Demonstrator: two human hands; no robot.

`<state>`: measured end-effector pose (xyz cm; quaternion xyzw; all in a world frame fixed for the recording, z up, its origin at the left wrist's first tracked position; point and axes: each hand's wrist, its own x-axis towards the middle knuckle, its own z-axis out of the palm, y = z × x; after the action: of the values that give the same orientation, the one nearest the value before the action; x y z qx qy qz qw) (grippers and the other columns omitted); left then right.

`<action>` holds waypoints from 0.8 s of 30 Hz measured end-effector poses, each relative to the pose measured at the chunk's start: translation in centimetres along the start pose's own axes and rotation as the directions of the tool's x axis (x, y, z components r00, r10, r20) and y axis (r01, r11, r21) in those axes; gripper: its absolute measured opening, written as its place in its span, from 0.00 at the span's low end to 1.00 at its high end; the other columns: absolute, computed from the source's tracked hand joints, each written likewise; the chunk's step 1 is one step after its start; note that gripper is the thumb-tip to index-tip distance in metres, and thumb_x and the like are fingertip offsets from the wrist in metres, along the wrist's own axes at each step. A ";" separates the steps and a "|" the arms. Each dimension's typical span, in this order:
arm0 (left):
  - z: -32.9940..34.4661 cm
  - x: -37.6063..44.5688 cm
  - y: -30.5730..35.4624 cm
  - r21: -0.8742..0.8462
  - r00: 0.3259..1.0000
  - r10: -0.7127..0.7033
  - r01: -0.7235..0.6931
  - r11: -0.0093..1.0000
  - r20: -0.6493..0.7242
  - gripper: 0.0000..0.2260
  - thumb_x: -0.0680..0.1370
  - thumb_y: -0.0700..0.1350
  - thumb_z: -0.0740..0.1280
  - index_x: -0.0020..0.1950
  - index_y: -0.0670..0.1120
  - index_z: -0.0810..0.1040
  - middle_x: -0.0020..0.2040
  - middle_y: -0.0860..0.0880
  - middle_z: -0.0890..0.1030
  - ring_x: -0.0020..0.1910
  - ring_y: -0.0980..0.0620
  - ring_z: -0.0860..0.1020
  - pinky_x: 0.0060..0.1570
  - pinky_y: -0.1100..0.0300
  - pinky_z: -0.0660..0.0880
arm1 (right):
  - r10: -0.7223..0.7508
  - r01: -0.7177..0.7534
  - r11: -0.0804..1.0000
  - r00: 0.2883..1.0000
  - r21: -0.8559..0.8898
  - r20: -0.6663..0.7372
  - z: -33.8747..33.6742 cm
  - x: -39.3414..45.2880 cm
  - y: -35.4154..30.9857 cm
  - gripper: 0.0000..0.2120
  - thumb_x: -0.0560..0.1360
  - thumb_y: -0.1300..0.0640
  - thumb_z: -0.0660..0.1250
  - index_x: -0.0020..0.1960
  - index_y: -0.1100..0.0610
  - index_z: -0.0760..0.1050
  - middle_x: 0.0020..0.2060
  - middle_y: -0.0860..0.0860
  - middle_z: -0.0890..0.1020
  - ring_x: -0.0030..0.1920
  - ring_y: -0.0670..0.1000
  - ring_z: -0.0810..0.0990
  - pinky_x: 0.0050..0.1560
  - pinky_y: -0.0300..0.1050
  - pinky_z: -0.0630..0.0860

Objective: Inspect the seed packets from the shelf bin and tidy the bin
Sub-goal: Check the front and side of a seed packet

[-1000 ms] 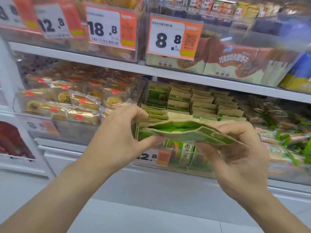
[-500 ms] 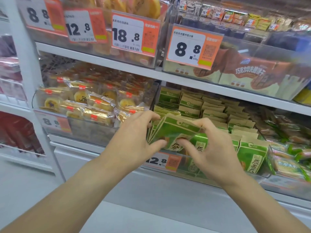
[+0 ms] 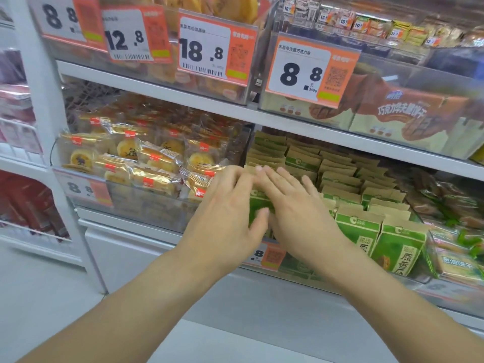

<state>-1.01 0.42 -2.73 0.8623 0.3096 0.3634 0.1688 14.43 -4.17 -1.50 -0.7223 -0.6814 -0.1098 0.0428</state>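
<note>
A clear shelf bin (image 3: pixel 318 271) holds rows of green and kraft-brown seed packets (image 3: pixel 337 179), standing upright. At the bin's front left corner is one green seed packet (image 3: pixel 258 204). My left hand (image 3: pixel 225 216) holds it, thumb on its front face and fingers stretched over its top. My right hand (image 3: pixel 296 205) lies flat over the same packet and its neighbours, fingers straight and spread, fingertips touching those of my left hand. Two more green packets (image 3: pixel 398 247) stand at the front right of the bin.
A bin of wrapped yellow pastries (image 3: pixel 146 163) sits to the left, a bin of green-wrapped snacks (image 3: pixel 455 205) to the right. The upper shelf (image 3: pixel 183 96) hangs close above, with price tags and wafer boxes (image 3: pixel 392 111). A white upright post (image 3: pixel 44 127) stands at left.
The green packet went from flat in both hands in front of the shelf to upright in the bin's front left corner. My right hand let go and flattened on top.
</note>
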 end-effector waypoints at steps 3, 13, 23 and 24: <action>0.4 0.1 -0.1 0.061 0.999 -0.004 0.002 0.998 0.034 0.19 0.79 0.49 0.67 0.69 0.47 0.72 0.65 0.53 0.70 0.65 0.54 0.67 0.66 0.63 0.64 | 0.012 0.000 0.992 0.995 -0.124 0.098 -0.4 1.2 0.2 0.31 0.86 0.42 0.46 0.84 0.52 0.41 0.83 0.49 0.48 0.83 0.53 0.48 0.79 0.65 0.45; 1.6 0.7 -0.4 0.319 0.980 -0.044 -0.021 0.947 0.195 0.18 0.80 0.49 0.60 0.70 0.47 0.72 0.69 0.51 0.70 0.76 0.51 0.59 0.78 0.45 0.52 | 0.016 -0.013 1.000 0.955 -0.013 0.297 -1.3 2.8 1.0 0.33 0.85 0.40 0.48 0.84 0.51 0.40 0.83 0.48 0.45 0.83 0.51 0.45 0.80 0.64 0.46; 2.0 0.8 0.3 0.192 0.998 0.055 -0.058 0.980 0.017 0.10 0.77 0.46 0.66 0.57 0.46 0.77 0.55 0.51 0.74 0.60 0.50 0.69 0.68 0.46 0.69 | 0.150 -0.154 0.987 0.987 0.056 0.063 -6.2 -2.2 4.9 0.21 0.79 0.43 0.65 0.70 0.47 0.72 0.66 0.44 0.77 0.69 0.49 0.71 0.72 0.56 0.68; 2.1 0.9 0.2 0.170 0.998 0.062 -0.059 0.984 -0.009 0.11 0.77 0.46 0.67 0.59 0.46 0.77 0.56 0.51 0.74 0.60 0.50 0.70 0.67 0.48 0.70 | 0.158 -0.163 0.986 0.984 0.046 0.086 -5.9 -2.7 5.2 0.18 0.79 0.42 0.66 0.66 0.46 0.74 0.63 0.44 0.79 0.67 0.49 0.72 0.72 0.56 0.68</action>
<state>1.11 0.72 -3.53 0.8799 0.3143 0.3469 0.0814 18.92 -8.43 4.14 -0.7775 -0.6248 -0.0581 0.0426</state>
